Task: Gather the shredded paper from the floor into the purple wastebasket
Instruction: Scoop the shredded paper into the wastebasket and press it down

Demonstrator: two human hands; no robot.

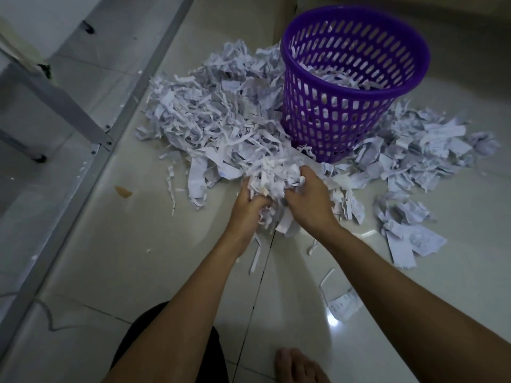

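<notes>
A purple slotted wastebasket stands upright on the pale tiled floor, with some shredded paper inside it. White shredded paper lies heaped to its left, and more lies spread to its right. In front of the basket my left hand and my right hand press from both sides on a bunch of shreds just above the floor. Strips hang down between the hands.
A grey metal frame with a diagonal bar runs along the left. A small brown scrap lies on the tiles. Loose strips lie near my right forearm. My bare foot and dark-clothed knee are at the bottom edge.
</notes>
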